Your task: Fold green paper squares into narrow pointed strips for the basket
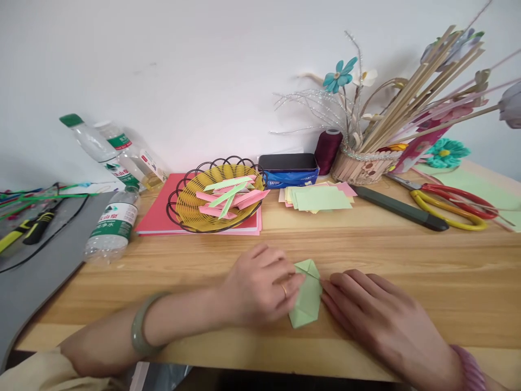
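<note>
In the head view, the folded light-green paper piece [308, 297] is lying near-centre on the pale wooden table [407, 260], its long axis running near to far. The left hand [260, 288] is pressing loosely curled fingers onto its left edge. The right hand [374, 315], flat and unclenched, is touching its right edge.

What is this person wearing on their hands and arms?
The left hand wears a gold-toned ring, with a pale green bangle on its wrist and a cream sleeve near the elbow. The right hand is bare, a pink band at its wrist.
</note>
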A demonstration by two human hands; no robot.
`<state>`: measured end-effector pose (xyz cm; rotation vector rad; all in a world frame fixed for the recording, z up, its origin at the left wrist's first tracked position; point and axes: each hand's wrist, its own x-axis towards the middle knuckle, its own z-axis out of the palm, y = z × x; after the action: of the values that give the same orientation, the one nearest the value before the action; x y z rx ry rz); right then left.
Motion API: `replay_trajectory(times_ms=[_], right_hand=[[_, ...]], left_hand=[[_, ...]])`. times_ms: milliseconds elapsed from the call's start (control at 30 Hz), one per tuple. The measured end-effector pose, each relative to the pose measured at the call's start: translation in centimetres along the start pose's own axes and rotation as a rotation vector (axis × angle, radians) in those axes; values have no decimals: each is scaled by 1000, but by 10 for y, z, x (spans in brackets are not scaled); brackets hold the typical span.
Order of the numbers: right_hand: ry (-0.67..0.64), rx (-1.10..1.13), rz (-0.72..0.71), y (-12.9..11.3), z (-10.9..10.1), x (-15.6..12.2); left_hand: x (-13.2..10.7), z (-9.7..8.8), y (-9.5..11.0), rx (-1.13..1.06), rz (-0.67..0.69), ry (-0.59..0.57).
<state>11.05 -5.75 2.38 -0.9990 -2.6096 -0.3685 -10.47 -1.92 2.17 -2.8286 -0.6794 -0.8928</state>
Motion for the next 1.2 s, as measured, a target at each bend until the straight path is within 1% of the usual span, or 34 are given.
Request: replay_trajectory(times_ms=[67,100,133,200,267,333,433,533,600,767,833,900,1033,1133,1200], right_hand=[[22,-58,24,-4,0,3],[15,-63,49,-5,0,4],[2,-44,77,-5,1,5],[-18,63,133,-2,3,6],[-29,219,165,4,6,6],[-33,323,173,10,10,4],[-54,383,173,19,13,4],[-96,431,181,23,14,6],[-96,432,176,24,14,9],[-31,368,130,23,13,11],[-13,337,129,22,13,10],[-6,304,119,21,12,10],[-13,240,76,20,12,11],[-7,223,96,20,13,12],[-15,235,127,20,14,13]], left_hand=[[-1,-2,9,3,37,-5],[-2,-2,13,17,47,-31],[-3,-2,16,34,48,-56],[-4,0,17,85,35,-86],[-5,3,15,137,28,-65],[-7,5,10,177,46,-31],[-8,6,2,201,60,-23],[-7,5,-3,148,0,-58],[-6,4,-5,74,-81,-93],[-3,5,-8,-129,-328,-173],[-3,6,-10,-182,-390,-184],[-3,7,-11,-195,-416,-190],[-3,5,-17,-202,-402,-243],[-3,3,-23,-251,-386,-306],[-2,1,-26,-294,-376,-326]])
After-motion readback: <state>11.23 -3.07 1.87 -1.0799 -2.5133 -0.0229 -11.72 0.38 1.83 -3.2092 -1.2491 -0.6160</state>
